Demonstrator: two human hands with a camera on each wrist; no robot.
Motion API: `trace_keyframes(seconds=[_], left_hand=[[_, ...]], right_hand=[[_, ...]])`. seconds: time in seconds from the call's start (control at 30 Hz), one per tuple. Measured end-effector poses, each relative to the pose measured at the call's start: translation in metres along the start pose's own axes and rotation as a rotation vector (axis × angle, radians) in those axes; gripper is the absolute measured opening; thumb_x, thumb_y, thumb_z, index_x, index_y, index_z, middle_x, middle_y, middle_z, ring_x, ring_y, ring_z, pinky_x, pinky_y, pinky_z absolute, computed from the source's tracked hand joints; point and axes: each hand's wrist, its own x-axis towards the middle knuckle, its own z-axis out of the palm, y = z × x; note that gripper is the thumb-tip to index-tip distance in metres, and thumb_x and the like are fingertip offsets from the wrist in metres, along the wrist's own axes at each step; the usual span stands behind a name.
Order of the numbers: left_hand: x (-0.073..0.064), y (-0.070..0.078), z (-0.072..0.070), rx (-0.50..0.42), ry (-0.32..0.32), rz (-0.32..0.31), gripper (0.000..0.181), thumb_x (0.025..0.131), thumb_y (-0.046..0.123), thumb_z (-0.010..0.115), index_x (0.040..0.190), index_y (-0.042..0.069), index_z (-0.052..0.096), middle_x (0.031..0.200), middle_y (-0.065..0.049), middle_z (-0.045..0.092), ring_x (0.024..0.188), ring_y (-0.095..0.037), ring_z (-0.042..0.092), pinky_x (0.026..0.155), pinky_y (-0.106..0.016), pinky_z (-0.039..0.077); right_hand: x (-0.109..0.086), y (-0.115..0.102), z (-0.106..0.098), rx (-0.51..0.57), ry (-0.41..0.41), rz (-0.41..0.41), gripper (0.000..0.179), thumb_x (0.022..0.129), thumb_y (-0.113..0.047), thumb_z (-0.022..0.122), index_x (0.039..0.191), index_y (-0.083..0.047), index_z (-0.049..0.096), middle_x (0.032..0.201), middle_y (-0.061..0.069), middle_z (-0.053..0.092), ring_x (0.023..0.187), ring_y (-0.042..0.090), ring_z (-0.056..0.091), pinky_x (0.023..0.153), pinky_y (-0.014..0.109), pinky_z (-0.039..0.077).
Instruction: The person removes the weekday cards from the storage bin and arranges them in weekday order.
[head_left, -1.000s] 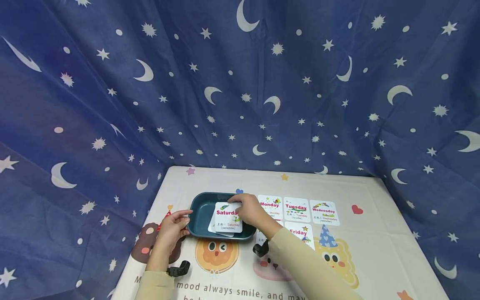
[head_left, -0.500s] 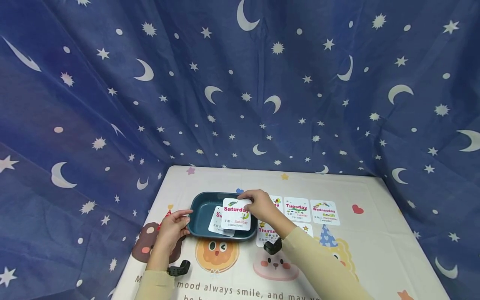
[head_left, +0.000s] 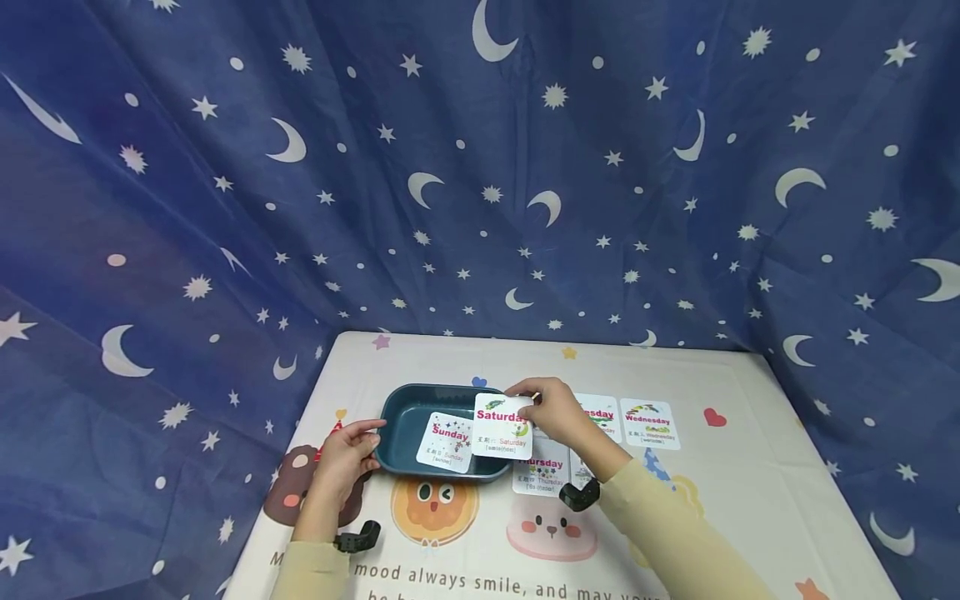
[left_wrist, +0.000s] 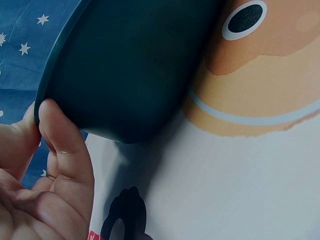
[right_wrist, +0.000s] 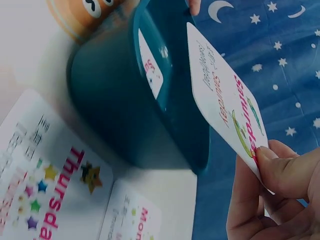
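My right hand point(head_left: 558, 410) pinches the Saturday card point(head_left: 502, 427) by its upper right edge, above the right end of a dark teal bin point(head_left: 401, 450). In the right wrist view, thumb and fingers grip that card point(right_wrist: 225, 95) at one corner, and it is tilted and apart from the rim. My left hand point(head_left: 347, 458) holds the bin's left rim; the left wrist view has the thumb on one side of the wall point(left_wrist: 115, 75) and a finger on the other. The Sunday card point(head_left: 442, 442) lies inside the bin.
Right of the bin, cards lie in two rows: Tuesday point(head_left: 600, 408) and Wednesday point(head_left: 649, 425) behind, Thursday point(head_left: 542, 473) in front. Monday point(right_wrist: 131, 215) shows in the right wrist view. The right arm partly covers another front card. A starry blue curtain point(head_left: 525, 167) stands behind the table.
My right hand has lifted the Saturday card off the Sunday card and carried it rightward to the bin's right end. The Sunday card is now uncovered. The left hand stays at the rim.
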Motion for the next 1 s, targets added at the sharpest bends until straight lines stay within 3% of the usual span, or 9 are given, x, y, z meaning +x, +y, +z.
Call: trace_keyframes(seconds=[0.4,0.73,1.0], left_hand=[[0.000,0.000,0.000,0.008,0.014,0.005,0.033,0.106,0.002,0.063,0.139,0.000,0.068,0.089,-0.006,0.062,0.068,-0.015,0.060,0.064,-0.025,0.059],[0.001,-0.001,0.000,0.020,0.021,0.006,0.032,0.107,0.001,0.062,0.138,0.001,0.070,0.088,-0.006,0.061,0.068,-0.015,0.060,0.063,-0.025,0.060],[-0.001,-0.001,0.001,0.026,0.018,0.016,0.032,0.106,0.001,0.063,0.137,0.000,0.069,0.088,-0.006,0.061,0.068,-0.015,0.060,0.063,-0.025,0.059]], right_hand=[[-0.013,0.019,-0.033,0.043,-0.021,0.018,0.038,0.090,0.008,0.077,0.119,-0.015,0.083,0.114,0.011,0.071,0.081,0.020,0.060,0.065,0.028,0.060],[-0.032,0.048,-0.059,0.057,-0.017,0.050,0.034,0.093,0.008,0.074,0.121,-0.010,0.081,0.109,0.014,0.071,0.078,0.020,0.059,0.069,0.041,0.064],[-0.042,0.071,-0.077,0.049,-0.005,0.084,0.033,0.093,0.008,0.074,0.121,-0.007,0.081,0.107,0.014,0.069,0.075,0.020,0.055,0.063,0.037,0.061]])
